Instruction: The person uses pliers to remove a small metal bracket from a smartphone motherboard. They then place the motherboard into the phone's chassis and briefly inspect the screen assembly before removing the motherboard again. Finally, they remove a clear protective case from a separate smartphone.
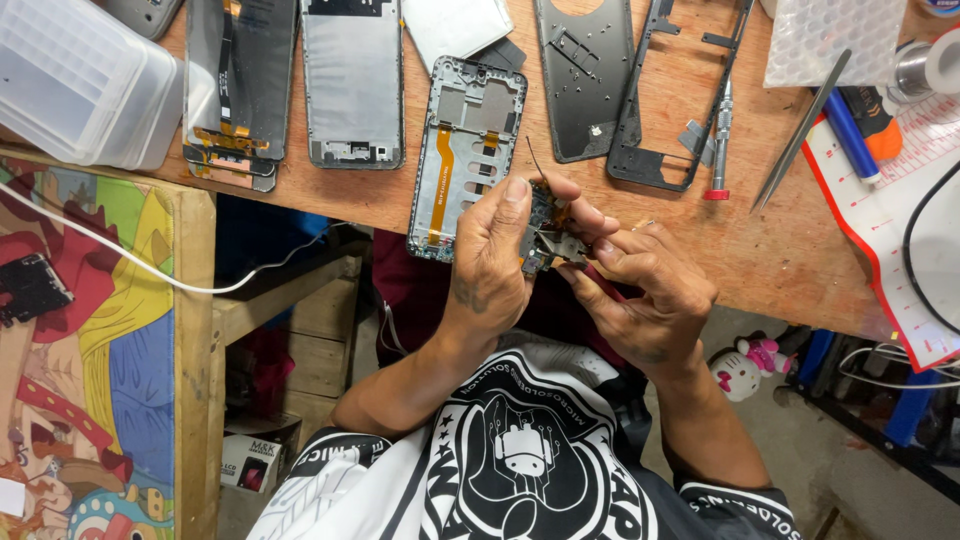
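From the head view I see my left hand (490,262) and right hand (640,290) both grasping a small circuit board (545,232) just off the wooden table's (790,250) edge, beside an opened phone frame (465,155).

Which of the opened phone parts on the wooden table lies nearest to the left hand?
The phone frame with the orange flex cable, right beside the left hand; the other parts lie farther up the table.

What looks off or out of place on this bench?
The phone frame with the orange ribbon hangs over the wooden table edge, beside the left hand. Both hands pinch a small circuit board; the right hand works it. Nothing is spilled.
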